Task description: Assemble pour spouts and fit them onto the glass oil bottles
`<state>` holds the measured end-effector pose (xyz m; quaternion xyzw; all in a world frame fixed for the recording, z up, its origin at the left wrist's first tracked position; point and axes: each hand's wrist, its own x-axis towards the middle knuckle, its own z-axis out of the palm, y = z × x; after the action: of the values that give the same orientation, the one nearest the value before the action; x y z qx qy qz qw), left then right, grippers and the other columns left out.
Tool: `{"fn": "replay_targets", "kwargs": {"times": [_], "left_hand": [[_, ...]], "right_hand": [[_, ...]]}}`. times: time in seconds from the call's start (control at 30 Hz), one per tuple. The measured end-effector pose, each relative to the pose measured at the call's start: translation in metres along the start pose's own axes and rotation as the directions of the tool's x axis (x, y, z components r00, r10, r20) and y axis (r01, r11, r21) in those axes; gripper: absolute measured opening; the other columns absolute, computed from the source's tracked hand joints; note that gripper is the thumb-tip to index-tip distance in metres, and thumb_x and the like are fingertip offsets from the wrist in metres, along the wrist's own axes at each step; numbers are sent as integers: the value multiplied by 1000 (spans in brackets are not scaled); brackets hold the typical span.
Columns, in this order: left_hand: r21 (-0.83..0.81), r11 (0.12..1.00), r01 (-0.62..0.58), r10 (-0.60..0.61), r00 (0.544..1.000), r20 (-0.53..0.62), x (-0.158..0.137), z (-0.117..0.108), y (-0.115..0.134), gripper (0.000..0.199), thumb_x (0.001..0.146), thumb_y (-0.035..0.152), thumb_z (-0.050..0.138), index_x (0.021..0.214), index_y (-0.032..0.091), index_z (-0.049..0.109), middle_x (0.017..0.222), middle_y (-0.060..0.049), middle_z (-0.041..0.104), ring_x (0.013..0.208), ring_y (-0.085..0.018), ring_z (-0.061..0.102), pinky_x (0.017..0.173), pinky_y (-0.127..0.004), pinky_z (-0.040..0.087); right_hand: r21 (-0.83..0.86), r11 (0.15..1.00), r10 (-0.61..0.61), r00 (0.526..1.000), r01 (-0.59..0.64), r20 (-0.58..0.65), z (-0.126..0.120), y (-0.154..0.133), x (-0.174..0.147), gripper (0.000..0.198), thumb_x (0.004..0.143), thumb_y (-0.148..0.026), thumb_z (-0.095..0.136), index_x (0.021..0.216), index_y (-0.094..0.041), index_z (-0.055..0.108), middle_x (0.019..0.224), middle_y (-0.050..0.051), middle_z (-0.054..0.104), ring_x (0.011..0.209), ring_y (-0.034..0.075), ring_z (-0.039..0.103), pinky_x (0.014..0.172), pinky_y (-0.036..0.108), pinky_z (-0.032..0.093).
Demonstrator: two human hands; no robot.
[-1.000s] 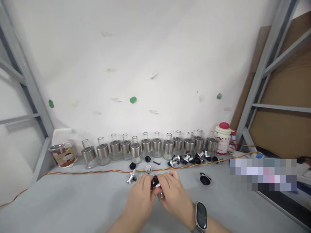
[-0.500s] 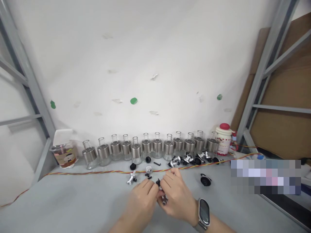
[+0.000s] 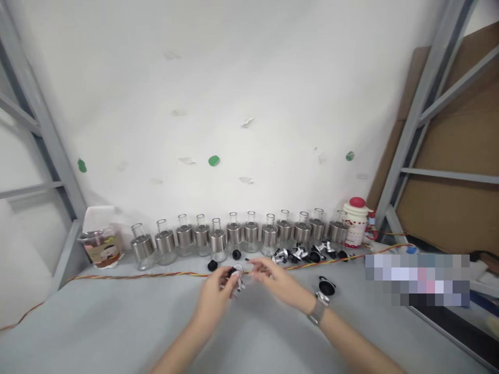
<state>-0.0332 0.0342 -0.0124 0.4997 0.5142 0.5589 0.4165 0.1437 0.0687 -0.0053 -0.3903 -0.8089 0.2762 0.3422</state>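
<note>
Here, low over the grey table (image 3: 117,322), the two hands work apart from each other, with only a small gap between them. A metal watch band (image 3: 317,310) wraps the right wrist, no face or maker's mark turned this way. The left hand (image 3: 215,291) is pinched around a small silver-and-black part (image 3: 239,284), just left of the middle — and that part is blurred. The right hand (image 3: 277,280) curls its fingers just beside the tip of a black rod (image 3: 247,259); whether it grips it, I cannot tell. Off to the right lies a black cap (image 3: 326,285).

Farther out, a red-and-yellow cord (image 3: 156,275) runs across, two black knobs (image 3: 236,254) beyond it near the middle, a cluster of metal fittings (image 3: 300,253) to their right. Then the far row: twelve glass bottles (image 3: 217,240) with steel collars, upright, no lettering readable on them. At the left end, a drink cup (image 3: 105,253) wears a cartoon label — its print too small to read. At the right end, a cream jar (image 3: 355,226) with a red lid shows red decoration. Behind everything, the white wall (image 3: 273,104) carries green patches (image 3: 214,160).
</note>
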Motion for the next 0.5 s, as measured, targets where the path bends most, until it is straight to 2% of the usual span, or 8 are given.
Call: {"fn": "replay_targets", "kwargs": {"times": [0.03, 0.07, 0.17, 0.23, 0.3, 0.37, 0.43, 0.5], "left_hand": [[-79, 996, 41, -42, 999, -18, 3, -2, 3, 32, 60, 38, 69, 80, 13, 62, 70, -6, 62, 62, -19, 59, 48, -29, 50], [-129, 990, 62, -67, 997, -34, 5, -4, 7, 35, 60, 38, 70, 82, 12, 61, 72, -6, 62, 63, -19, 60, 50, -30, 51], [-269, 960, 84, -105, 992, -65, 8, -9, 15, 40, 64, 36, 69, 96, 14, 57, 79, -5, 61, 67, -18, 63, 60, -31, 53], [-414, 902, 122, -159, 986, -56, 7, -9, 17, 39, 62, 33, 71, 94, 15, 58, 75, -3, 61, 63, -16, 63, 61, -28, 51], [-506, 846, 166, -209, 977, -29, 5, -8, 18, 30, 60, 31, 73, 80, 13, 59, 68, -3, 61, 59, -15, 62, 59, -26, 50], [-518, 832, 198, -235, 972, -6, 4, -5, 18, 28, 60, 34, 72, 69, 13, 56, 65, -4, 62, 57, -15, 61, 55, -24, 48], [-518, 827, 218, -243, 970, 20, 2, -3, 17, 29, 61, 36, 71, 67, 13, 53, 64, -6, 63, 55, -15, 61, 51, -23, 46], [-513, 830, 219, -231, 972, 42, 1, -2, 15, 31, 62, 38, 69, 72, 14, 52, 63, -4, 63, 52, -13, 59, 47, -21, 42]], "right_hand": [[-97, 994, 41, 993, -52, -115, 0, 8, 8, 27, 84, -34, 44, 105, -20, 52, 93, 5, 57, 85, 17, 54, 76, 29, 43], [-140, 986, 64, 984, -88, -167, 1, 16, 17, 25, 83, -33, 46, 101, -18, 54, 95, 6, 56, 88, 18, 53, 80, 32, 41], [-211, 967, 98, 972, -144, -214, 10, 37, 41, 27, 72, -31, 63, 92, -15, 57, 96, 9, 54, 96, 24, 48, 87, 38, 36], [-230, 959, 119, 970, -167, -212, 19, 45, 52, 27, 72, -32, 63, 92, -15, 57, 99, 8, 55, 96, 24, 50, 85, 40, 38], [-221, 959, 134, 969, -180, -209, 26, 47, 57, 21, 78, -30, 58, 91, -14, 57, 98, 6, 56, 91, 20, 53, 80, 39, 41], [-180, 967, 140, 966, -180, -216, 29, 45, 57, 11, 78, -24, 57, 81, -14, 58, 88, 4, 58, 87, 19, 54, 77, 34, 41], [-113, 979, 138, 961, -169, -239, 28, 39, 52, 7, 76, -19, 58, 70, -15, 56, 75, 3, 57, 83, 20, 55, 73, 30, 38], [-26, 987, 144, 957, -156, -253, 23, 32, 44, 10, 77, -21, 54, 68, -17, 55, 66, 1, 55, 73, 18, 55, 66, 28, 36]]}}
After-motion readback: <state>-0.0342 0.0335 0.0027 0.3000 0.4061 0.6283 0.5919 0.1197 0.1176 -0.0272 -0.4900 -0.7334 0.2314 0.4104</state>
